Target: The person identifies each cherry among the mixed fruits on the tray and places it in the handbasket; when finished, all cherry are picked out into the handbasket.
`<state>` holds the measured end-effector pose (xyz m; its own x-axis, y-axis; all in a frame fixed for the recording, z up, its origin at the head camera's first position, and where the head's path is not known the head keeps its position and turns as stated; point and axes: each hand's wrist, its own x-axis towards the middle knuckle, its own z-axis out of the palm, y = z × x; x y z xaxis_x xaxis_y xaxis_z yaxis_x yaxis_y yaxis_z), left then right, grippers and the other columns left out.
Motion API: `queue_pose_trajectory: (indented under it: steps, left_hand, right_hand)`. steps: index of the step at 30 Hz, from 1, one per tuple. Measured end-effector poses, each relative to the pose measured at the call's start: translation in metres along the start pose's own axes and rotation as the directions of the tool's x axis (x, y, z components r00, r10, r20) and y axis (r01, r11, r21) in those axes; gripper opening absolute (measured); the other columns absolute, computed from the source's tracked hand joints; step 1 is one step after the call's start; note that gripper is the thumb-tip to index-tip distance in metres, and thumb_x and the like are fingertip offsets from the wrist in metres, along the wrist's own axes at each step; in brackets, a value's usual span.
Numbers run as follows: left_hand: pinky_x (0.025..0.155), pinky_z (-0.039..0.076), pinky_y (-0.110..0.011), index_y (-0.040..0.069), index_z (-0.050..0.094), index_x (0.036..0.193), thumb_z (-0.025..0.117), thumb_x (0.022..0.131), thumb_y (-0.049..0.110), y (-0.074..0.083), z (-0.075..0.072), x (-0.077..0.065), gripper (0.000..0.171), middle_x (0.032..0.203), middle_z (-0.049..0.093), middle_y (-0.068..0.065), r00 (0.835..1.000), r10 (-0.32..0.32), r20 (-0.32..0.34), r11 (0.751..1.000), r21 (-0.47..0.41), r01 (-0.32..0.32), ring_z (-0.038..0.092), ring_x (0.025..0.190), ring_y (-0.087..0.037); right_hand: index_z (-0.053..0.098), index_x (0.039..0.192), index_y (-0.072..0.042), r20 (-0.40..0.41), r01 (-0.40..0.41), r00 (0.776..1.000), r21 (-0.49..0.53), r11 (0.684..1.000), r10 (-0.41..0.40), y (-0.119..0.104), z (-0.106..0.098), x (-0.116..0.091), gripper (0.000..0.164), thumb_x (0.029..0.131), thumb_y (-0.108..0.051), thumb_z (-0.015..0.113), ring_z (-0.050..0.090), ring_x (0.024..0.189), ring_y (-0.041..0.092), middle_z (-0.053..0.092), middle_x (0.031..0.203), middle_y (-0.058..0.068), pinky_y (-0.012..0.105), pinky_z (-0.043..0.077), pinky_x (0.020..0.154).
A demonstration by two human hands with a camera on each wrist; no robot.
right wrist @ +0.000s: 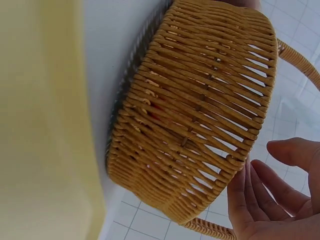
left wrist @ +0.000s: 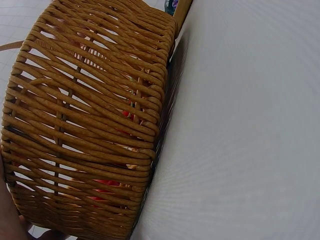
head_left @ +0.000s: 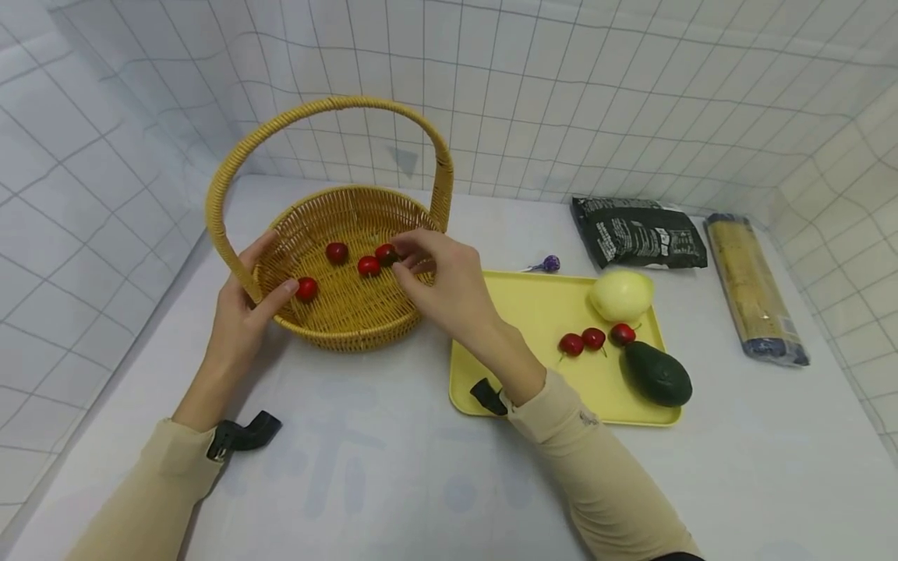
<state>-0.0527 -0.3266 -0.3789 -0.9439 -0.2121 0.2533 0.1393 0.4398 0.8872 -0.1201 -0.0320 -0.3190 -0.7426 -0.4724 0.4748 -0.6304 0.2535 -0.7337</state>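
A round wicker basket (head_left: 358,340) with a tall arched handle stands on the left of the table. In it lie several red cherries (head_left: 337,252). My left hand (head_left: 242,312) grips the basket's left side by the handle's foot, thumb over the rim. My right hand (head_left: 445,273) reaches over the right rim, fingertips right at a dark red cherry (head_left: 385,254). In the right wrist view its thumb (right wrist: 292,151) stands apart from the fingers, whose tips go behind the basket wall. Red shows through the weave in the left wrist view.
A yellow tray (head_left: 519,304) right of the basket holds three cherries (head_left: 593,338), a pale yellow-green fruit (head_left: 622,294) and an avocado (head_left: 655,374). Behind it lie a purple-wrapped lollipop (head_left: 550,263) and a black packet (head_left: 638,234). A long pack of noodles (head_left: 754,288) lies far right.
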Motion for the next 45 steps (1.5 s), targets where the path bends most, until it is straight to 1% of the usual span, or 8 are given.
queue_pose_trajectory:
  steps: [3, 7, 18, 25, 33, 37, 40, 45]
  left_hand:
    - [0.128, 0.02, -0.038, 0.029, 0.039, 0.164, 0.067, 0.101, 0.025, 0.0, 0.0, 0.0, 0.07, 0.17, 0.037, -0.001, 1.0, 0.001, -0.001, 1.0, -0.002, -0.001, 0.032, 0.158, -0.022]
    - [0.129, 0.019, -0.04, 0.028, 0.039, 0.164, 0.067, 0.101, 0.025, 0.001, 0.001, 0.0, 0.07, 0.17, 0.037, -0.001, 1.0, 0.007, -0.001, 1.0, -0.003, -0.007, 0.032, 0.158, -0.023]
    - [0.124, 0.022, -0.026, 0.028, 0.04, 0.164, 0.067, 0.101, 0.025, 0.001, -0.002, -0.001, 0.069, 0.17, 0.037, 0.0, 1.0, 0.004, -0.012, 1.0, 0.006, -0.004, 0.033, 0.157, -0.021]
    - [0.123, 0.022, -0.023, 0.025, 0.04, 0.164, 0.068, 0.101, 0.023, 0.0, -0.001, 0.0, 0.069, 0.17, 0.036, -0.001, 1.0, 0.016, -0.003, 1.0, -0.013, -0.016, 0.032, 0.157, -0.019]
    - [0.125, 0.021, -0.026, 0.026, 0.037, 0.165, 0.067, 0.101, 0.025, 0.0, -0.002, 0.001, 0.07, 0.171, 0.035, 0.001, 1.0, 0.005, 0.006, 1.0, -0.005, -0.005, 0.03, 0.159, -0.019]
    - [0.125, 0.021, -0.026, 0.026, 0.038, 0.165, 0.067, 0.102, 0.025, 0.001, -0.001, 0.002, 0.07, 0.171, 0.035, 0.001, 1.0, 0.008, 0.006, 1.0, -0.008, -0.008, 0.03, 0.158, -0.019]
    - [0.126, 0.02, -0.027, 0.025, 0.038, 0.164, 0.068, 0.101, 0.023, 0.001, 0.0, 0.004, 0.07, 0.171, 0.036, 0.0, 1.0, 0.015, 0.003, 1.0, -0.018, -0.014, 0.031, 0.158, -0.019]
    - [0.127, 0.018, -0.029, 0.024, 0.039, 0.164, 0.068, 0.101, 0.022, 0.0, -0.001, 0.002, 0.07, 0.171, 0.036, 0.0, 1.0, 0.007, -0.005, 1.0, -0.014, -0.007, 0.03, 0.158, -0.018]
  right_hand:
    - [0.072, 0.122, 0.0, -0.007, 0.007, 1.0, -0.011, 1.0, -0.007, 0.001, -0.006, -0.007, 0.026, 0.097, -0.002, 0.07, 0.071, 0.095, 0.016, 0.076, 0.114, 0.011, 0.032, 0.061, 0.086]
    - [0.072, 0.124, -0.001, -0.015, 0.003, 1.0, -0.04, 0.999, -0.004, 0.003, -0.019, -0.019, 0.026, 0.098, -0.004, 0.071, 0.072, 0.096, 0.016, 0.076, 0.116, 0.009, 0.031, 0.061, 0.086]
    - [0.073, 0.126, -0.008, -0.064, -0.07, 0.996, -0.107, 0.992, 0.063, 0.028, -0.073, -0.047, 0.029, 0.097, -0.011, 0.076, 0.076, 0.096, 0.018, 0.077, 0.117, 0.006, 0.034, 0.061, 0.089]
    - [0.073, 0.127, -0.009, -0.043, -0.138, 0.99, -0.137, 0.981, 0.134, 0.041, -0.107, -0.066, 0.031, 0.097, -0.013, 0.077, 0.074, 0.101, 0.019, 0.076, 0.12, 0.004, 0.035, 0.061, 0.092]
    - [0.072, 0.132, -0.015, -0.096, -0.266, 0.962, -0.153, 0.952, 0.254, 0.047, -0.159, -0.072, 0.033, 0.1, -0.02, 0.075, 0.068, 0.106, 0.006, 0.075, 0.124, 0.0, 0.016, 0.055, 0.092]
    - [0.073, 0.132, -0.016, -0.119, -0.279, 0.958, -0.195, 0.94, 0.26, 0.051, -0.177, -0.074, 0.032, 0.1, -0.021, 0.074, 0.065, 0.103, 0.002, 0.075, 0.12, 0.002, 0.011, 0.052, 0.092]
    - [0.074, 0.13, -0.018, -0.089, -0.29, 0.957, -0.21, 0.934, 0.277, 0.056, -0.183, -0.079, 0.03, 0.1, -0.022, 0.075, 0.066, 0.102, 0.003, 0.075, 0.118, 0.001, 0.011, 0.052, 0.091]
    - [0.072, 0.131, -0.018, 0.055, -0.293, 0.949, -0.195, 0.936, 0.309, 0.07, -0.184, -0.087, 0.033, 0.099, -0.021, 0.076, 0.07, 0.106, 0.011, 0.073, 0.125, 0.0, 0.016, 0.055, 0.092]
